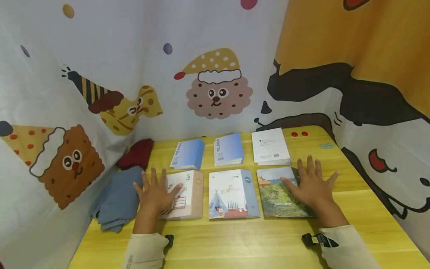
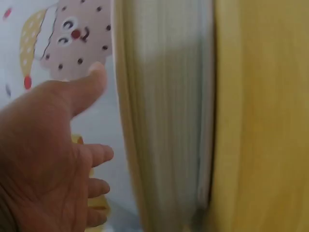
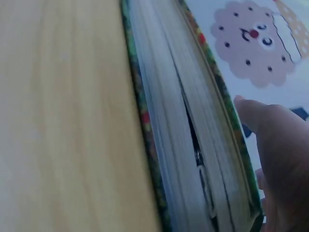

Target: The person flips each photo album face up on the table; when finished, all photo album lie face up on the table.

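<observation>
My left hand point(image 1: 156, 196), fingers spread, is over the left edge of a white and beige photo album point(image 1: 193, 192). In the left wrist view the album's thick page edges point(image 2: 166, 106) stand close beside the hand point(image 2: 43, 154), whose thumb and fingers are extended. My right hand point(image 1: 314, 188) spreads over the right part of a green landscape photo album point(image 1: 277, 200). The right wrist view shows that album's page block point(image 3: 178, 130), slightly parted, with the thumb point(image 3: 270, 121) at its cover edge. Between the hands lies a white and blue album point(image 1: 231, 192) with a tent drawing.
Behind them are two blue Polaroid albums point(image 1: 193, 151) and a white-backed one point(image 1: 271, 147). A grey-blue cloth point(image 1: 119, 198) and a dark red cloth point(image 1: 139, 155) lie at the left. Red discs point(image 1: 299, 134) and teal rings point(image 1: 326, 146) sit at the table's point(image 1: 242, 246) far right.
</observation>
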A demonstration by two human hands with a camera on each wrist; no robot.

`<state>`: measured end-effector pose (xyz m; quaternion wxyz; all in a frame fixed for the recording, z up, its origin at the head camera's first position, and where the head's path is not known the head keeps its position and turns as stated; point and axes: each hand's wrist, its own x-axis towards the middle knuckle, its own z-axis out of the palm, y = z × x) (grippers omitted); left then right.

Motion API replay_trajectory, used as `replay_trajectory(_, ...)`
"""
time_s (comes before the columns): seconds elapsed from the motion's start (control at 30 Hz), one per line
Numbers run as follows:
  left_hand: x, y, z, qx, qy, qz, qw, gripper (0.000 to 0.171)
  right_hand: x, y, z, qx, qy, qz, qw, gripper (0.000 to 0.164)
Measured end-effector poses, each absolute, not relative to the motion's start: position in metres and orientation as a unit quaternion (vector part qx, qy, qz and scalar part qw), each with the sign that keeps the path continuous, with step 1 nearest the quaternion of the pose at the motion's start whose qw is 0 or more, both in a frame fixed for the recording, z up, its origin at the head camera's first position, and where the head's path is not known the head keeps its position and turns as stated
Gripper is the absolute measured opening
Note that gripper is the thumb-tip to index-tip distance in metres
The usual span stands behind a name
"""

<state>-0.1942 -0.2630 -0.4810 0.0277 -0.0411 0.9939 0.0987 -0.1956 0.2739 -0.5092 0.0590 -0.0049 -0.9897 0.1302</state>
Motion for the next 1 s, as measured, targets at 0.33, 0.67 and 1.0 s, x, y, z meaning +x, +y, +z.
replay_trajectory(0.33,-0.183,-0.247,-0.461,0.030,0.993,0.114,0.031,0.110,-0.215,0.232,-0.490,0.054,-0.990,0.116,0.063,0.112)
replay_trajectory(0.67,-0.174,-0.245,-0.476,0.131,0.967,0.215,0.032,0.109,-0.236,0.160,-0.478,0.126,-0.984,0.119,0.028,0.106)
replay_trajectory(1.0,-0.173,-0.250,-0.489,0.187,0.942,0.277,0.034,0.110,-0.239,0.090,-0.478,0.196,-0.968,0.153,0.017,0.101)
